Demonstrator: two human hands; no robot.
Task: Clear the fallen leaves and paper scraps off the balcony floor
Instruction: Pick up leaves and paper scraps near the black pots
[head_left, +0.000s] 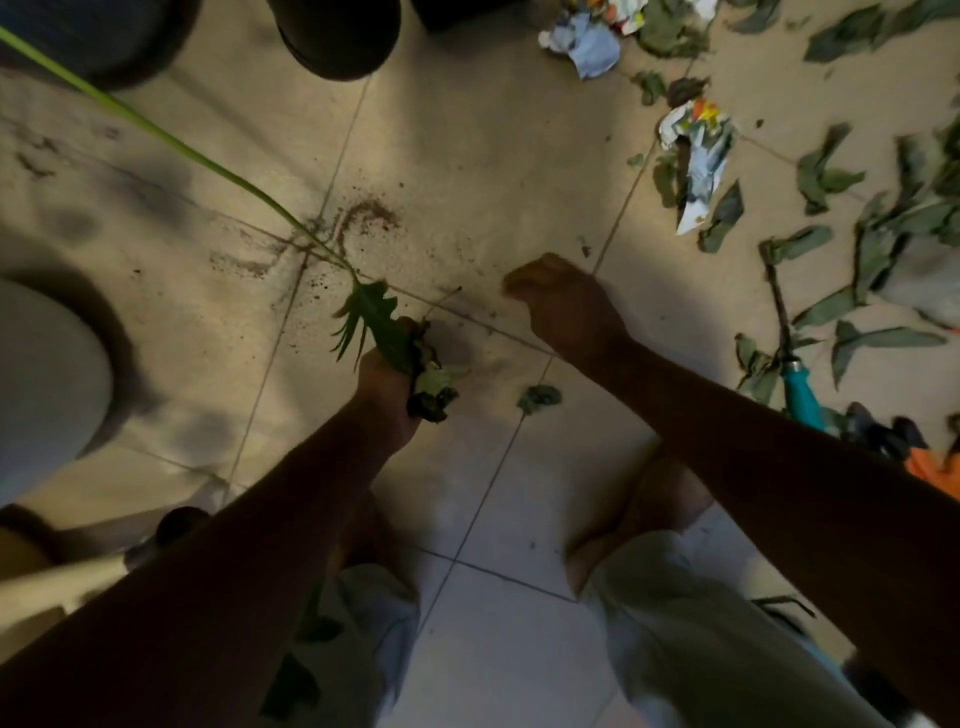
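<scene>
The left grip (385, 387) clenches a wad of leaves (397, 338) at centre; the right grip (563, 306) is curled, whether round anything I cannot tell. Loose leaves (823, 179) and paper (698, 150) litter the floor (467, 156) upper right; the crowded wad may shed pieces when more is added.

**Litter right, pot behind**

The left hand (387, 384) holds a bunch (418, 364) above mid-floor (467, 156), with the right hand (561, 301) just right of it. One leaf (540, 397) lies between the forearms. Leaves (883, 234) and scraps (698, 150) lie scattered to the right, a bottle (802, 395) among them. A pot (337, 36) stands behind.
</scene>
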